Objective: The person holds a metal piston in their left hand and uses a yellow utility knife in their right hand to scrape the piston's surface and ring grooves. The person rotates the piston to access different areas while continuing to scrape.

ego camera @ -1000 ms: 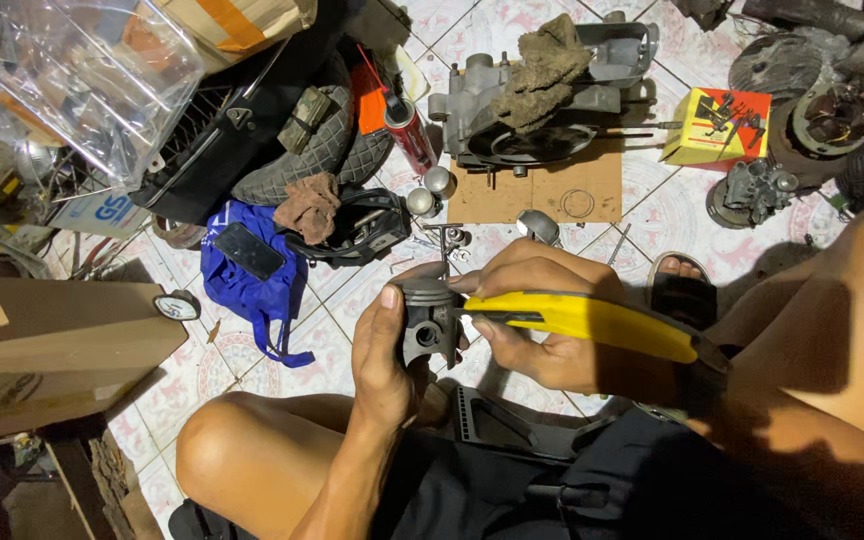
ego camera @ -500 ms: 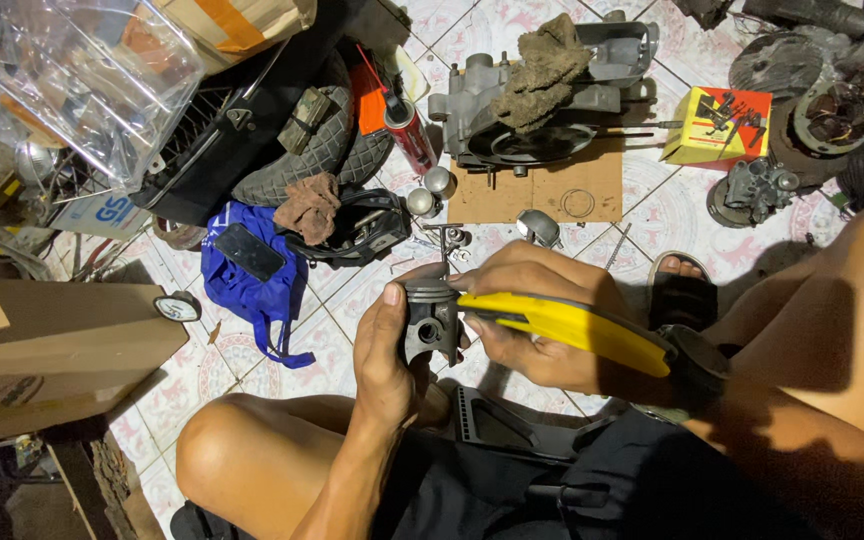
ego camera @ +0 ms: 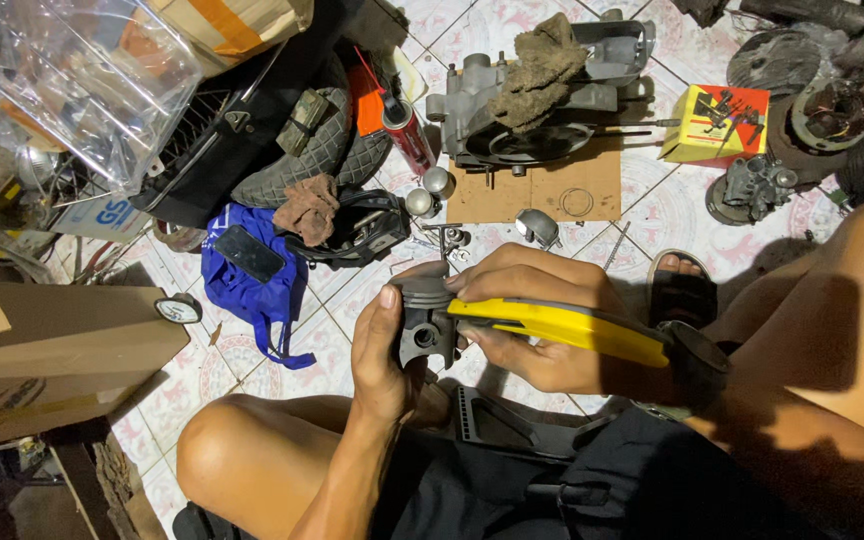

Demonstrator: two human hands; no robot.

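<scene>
Moved: yellow-handled tool [ego camera: 562, 325] slightly up-left since earlier.
Left hand [ego camera: 382, 355]: gripping grey piston [ego camera: 425, 318].
Right hand [ego camera: 532, 320]: closed on tool, tip at piston.
Progress: work on piston looks unfinished.

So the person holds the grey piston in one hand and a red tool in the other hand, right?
Not quite. The tool in the right hand is yellow, not red, as the head view shows. The rest is right: the left hand holds the grey piston, and the tool's tip is against it.
</scene>
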